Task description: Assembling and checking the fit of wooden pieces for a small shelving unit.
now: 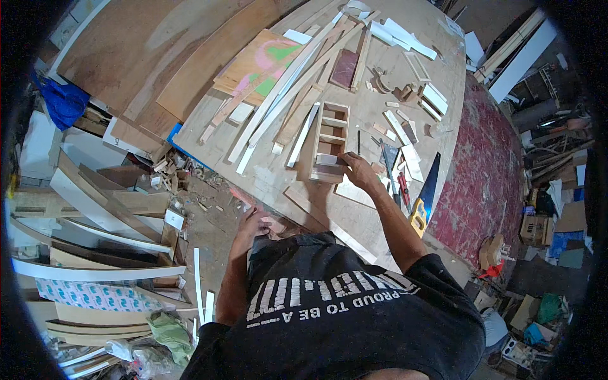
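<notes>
A narrow wooden box with crosswise dividers (333, 123) lies on the plywood table (398, 69). My right hand (360, 171) has its fingers closed on a small pale block (327, 159) at the box's near end. My left hand (253, 223) is low at the table's near edge, fingers curled; what they hold, if anything, is unclear. Right of the box lie a black stick (358, 142), pliers with red handles (403, 189), other hand tools, scrap blocks and a handsaw with a yellow handle (418, 217).
Long strips (272, 107), a painted board (256, 60) and offcuts cover the tabletop. Curved boards (107, 271) are stacked at left beside debris on the floor. A worn red panel (472, 177) adjoins the table at right, with piled scrap (538, 228) beyond it.
</notes>
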Motion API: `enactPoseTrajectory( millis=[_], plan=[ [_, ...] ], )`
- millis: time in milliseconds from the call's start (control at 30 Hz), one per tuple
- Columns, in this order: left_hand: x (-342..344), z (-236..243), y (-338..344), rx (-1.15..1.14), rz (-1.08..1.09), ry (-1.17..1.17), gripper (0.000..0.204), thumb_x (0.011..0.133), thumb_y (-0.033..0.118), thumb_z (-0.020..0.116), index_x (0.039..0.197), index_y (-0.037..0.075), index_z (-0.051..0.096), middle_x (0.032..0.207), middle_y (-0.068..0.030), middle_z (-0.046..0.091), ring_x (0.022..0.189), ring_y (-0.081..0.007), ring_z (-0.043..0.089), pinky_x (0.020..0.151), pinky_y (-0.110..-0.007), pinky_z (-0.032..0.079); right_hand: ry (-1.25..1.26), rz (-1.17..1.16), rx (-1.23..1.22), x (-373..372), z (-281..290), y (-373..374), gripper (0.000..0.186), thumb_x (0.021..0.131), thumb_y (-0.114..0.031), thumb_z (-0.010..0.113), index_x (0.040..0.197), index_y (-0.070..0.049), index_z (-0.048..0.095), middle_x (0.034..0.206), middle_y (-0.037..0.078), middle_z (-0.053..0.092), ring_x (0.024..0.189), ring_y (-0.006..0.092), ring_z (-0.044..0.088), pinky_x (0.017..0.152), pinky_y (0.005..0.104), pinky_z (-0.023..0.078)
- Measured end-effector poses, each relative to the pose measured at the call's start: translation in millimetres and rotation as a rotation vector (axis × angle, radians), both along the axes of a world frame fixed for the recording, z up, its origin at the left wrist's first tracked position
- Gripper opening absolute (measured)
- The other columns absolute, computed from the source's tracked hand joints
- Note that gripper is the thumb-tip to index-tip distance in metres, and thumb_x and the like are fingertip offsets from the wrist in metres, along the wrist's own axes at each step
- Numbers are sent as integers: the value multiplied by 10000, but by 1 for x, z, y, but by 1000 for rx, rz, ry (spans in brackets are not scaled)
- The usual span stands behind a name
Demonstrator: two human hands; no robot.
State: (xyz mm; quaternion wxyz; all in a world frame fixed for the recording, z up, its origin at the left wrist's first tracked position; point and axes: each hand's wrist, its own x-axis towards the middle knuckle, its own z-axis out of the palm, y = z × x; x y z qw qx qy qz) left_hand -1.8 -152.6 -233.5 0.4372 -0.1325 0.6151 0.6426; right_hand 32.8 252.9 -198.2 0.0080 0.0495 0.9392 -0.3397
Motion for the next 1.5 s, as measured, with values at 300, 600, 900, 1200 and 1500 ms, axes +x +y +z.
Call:
enactPoseTrajectory(
  millis=[300, 600, 900, 1200, 1500],
  plan=[
    [5, -8, -6, -33, 31, 20, 441, 916, 323, 620, 1274, 82, 531, 1125, -74, 633, 909, -215, 641, 764, -399, 516, -61, 45, 210, -16, -14, -6, 397, 901, -147, 589, 1270, -5, 557, 1164, 207, 635, 1077, 392, 621, 923, 429, 520],
    [-13, -16, 12, -113, -21, 179, 499, 944, 269, 594, 1384, 67, 477, 1149, -93, 636, 915, -232, 664, 748, -393, 536, 151, -207, 278, 6, -15, -34, 506, 865, -165, 620, 1343, -72, 484, 1328, 163, 506, 1205, 377, 511, 972, 514, 447],
    [-32, 2, 84, -272, -404, 498, 486, 929, 225, 613, 1367, 41, 511, 1185, -154, 644, 967, -287, 675, 822, -426, 548, 118, -267, 425, 29, -23, -60, 543, 819, -134, 593, 1350, -102, 483, 1442, 196, 372, 1320, 392, 370, 994, 607, 351],
    [-36, 21, 190, -493, -934, 1503, 658, 910, 302, 609, 1473, 45, 383, 1582, -122, 275, 1453, -372, 232, 1123, -569, 274, -34, -502, 159, 80, -39, -78, 628, 856, -166, 622, 1436, -82, 394, 1421, 224, 364, 1281, 412, 400, 952, 624, 375],
    [-38, -5, 205, -579, -1191, 1502, 759, 933, 396, 565, 1545, 88, 238, 1643, -41, 120, 1505, -334, 84, 1165, -612, 151, 8, -561, 28, 117, -49, -74, 477, 854, -132, 629, 1310, -38, 524, 1321, 230, 488, 1147, 421, 537, 949, 519, 460]
  ],
)
